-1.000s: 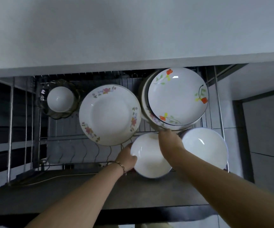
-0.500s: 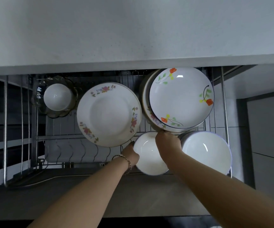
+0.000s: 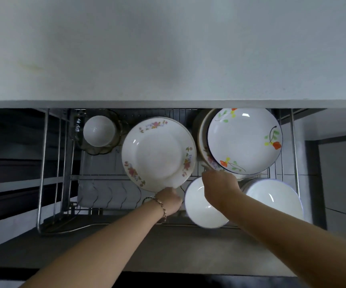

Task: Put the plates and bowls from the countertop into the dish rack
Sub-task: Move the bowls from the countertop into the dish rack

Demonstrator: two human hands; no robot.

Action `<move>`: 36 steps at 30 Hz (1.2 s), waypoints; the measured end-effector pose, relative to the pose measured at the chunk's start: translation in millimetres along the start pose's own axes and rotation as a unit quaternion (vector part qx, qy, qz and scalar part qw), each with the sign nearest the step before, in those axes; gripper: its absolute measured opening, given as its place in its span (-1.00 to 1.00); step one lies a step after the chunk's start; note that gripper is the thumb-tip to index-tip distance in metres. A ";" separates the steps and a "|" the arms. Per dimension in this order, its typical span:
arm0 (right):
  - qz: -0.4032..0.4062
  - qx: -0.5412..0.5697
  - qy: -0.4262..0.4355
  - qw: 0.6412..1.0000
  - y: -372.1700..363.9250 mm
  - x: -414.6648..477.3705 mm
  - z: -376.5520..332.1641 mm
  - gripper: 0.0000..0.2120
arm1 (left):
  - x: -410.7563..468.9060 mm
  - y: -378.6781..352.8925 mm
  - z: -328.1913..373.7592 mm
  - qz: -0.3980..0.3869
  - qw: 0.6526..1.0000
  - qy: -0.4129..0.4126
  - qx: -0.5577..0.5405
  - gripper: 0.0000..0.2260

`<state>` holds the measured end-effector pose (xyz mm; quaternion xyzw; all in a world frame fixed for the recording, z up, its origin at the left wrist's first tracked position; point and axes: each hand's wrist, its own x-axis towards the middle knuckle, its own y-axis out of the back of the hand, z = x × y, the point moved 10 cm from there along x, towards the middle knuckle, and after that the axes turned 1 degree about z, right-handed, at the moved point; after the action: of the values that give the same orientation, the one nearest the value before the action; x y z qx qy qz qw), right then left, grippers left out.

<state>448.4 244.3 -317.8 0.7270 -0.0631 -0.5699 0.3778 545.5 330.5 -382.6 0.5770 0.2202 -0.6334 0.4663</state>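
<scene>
Evidently the plain white bowl (image 3: 204, 206) stood on edge in the front row of the wire dish rack (image 3: 43, 163), its hollow toward the camera, between the left hand and a larger white dish (image 3: 274, 201) at the right. Right hand (image 3: 220, 188) lay over its upper rim, fingers curled toward the stack behind; whether they pinched the rim or only rested there could not be told. Left hand (image 3: 169, 199), a chain bracelet (image 3: 161, 205) at the wrist, sat at the bowl's left edge just under the pink-flowered plate (image 3: 158, 155); its fingers were hidden, so its grip could not be told either. Judged glazed ceramic: stiff, fairly heavy, slick, prone to chipping against wire or neighbours. Best held by the rim at 2 opposite points and eased down into a slot. Behind stood the orange-flowered plate (image 3: 243, 141), fronting more plates seen only as edges. A small white cup (image 3: 99, 130) sat in a smoky glass bowl (image 3: 101, 147) at back left. The slot under the bowl was hidden; the bowl's lower edge was blurred; the countertop was out of frame.
</scene>
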 end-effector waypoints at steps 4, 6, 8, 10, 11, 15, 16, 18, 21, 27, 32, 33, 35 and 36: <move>0.017 0.108 -0.008 0.994 51.8 -8.6 -25.6 -0.69 | -38.5 100.0 -1.4 0.097 0.988 -0.060 -0.108 -0.82; 0.037 0.150 0.003 0.988 91.4 -14.0 -45.5 -0.67 | -62.4 159.2 -2.0 0.145 0.974 -0.084 -0.150 -0.83; 0.070 0.188 0.025 0.979 140.2 -19.8 -68.7 -0.66 | -89.3 218.0 -2.2 0.194 0.960 -0.104 -0.174 -0.81; 0.122 0.230 0.044 0.964 198.3 -24.9 -92.5 -0.68 | -111.1 273.8 -1.2 0.239 0.947 -0.123 -0.178 -0.76; 0.146 0.262 0.045 0.953 226.8 -26.3 -102.8 -0.69 | -120.6 299.0 0.0 0.253 0.942 -0.132 -0.179 -0.75; 0.200 0.407 0.038 0.890 325.8 -14.2 -141.5 -0.74 | -147.8 387.8 13.0 0.271 0.923 -0.181 -0.204 -0.80; 0.197 0.452 0.032 0.869 345.3 -7.1 -151.4 -0.73 | -152.0 408.4 16.6 0.273 0.919 -0.192 -0.211 -0.77; 0.169 0.535 0.012 0.827 375.0 12.1 -172.1 -0.74 | -151.1 446.1 20.4 0.282 0.910 -0.204 -0.224 -0.73; 0.110 0.660 -0.033 0.743 398.2 52.0 -200.4 -0.59 | -135.8 490.2 17.3 0.307 0.899 -0.195 -0.245 -0.78; 0.039 0.797 -0.037 0.602 408.7 131.4 -243.0 -0.46 | -100.1 511.9 1.5 0.278 0.918 -0.156 -0.236 -0.66; 0.102 0.813 0.006 0.573 419.5 152.2 -256.6 -0.61 | -86.4 507.8 -12.0 0.272 0.912 -0.152 -0.265 -0.69; 0.117 0.813 0.005 0.570 416.3 152.0 -254.0 -0.59 | -86.6 503.7 -12.8 0.259 0.902 -0.157 -0.309 -0.73; 0.126 0.817 -0.003 0.563 400.9 144.4 -245.6 -0.57 | -91.3 494.6 -8.9 0.230 0.875 -0.157 -0.396 -0.89; 0.125 0.821 -0.005 0.557 389.5 137.1 -240.1 -0.59 | -95.5 491.6 -5.8 0.224 0.864 -0.159 -0.421 -0.81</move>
<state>837.8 12.1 -167.3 0.7044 -0.5958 -0.2217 -0.3156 954.2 137.2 -167.2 0.2506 0.2534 -0.4421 0.8231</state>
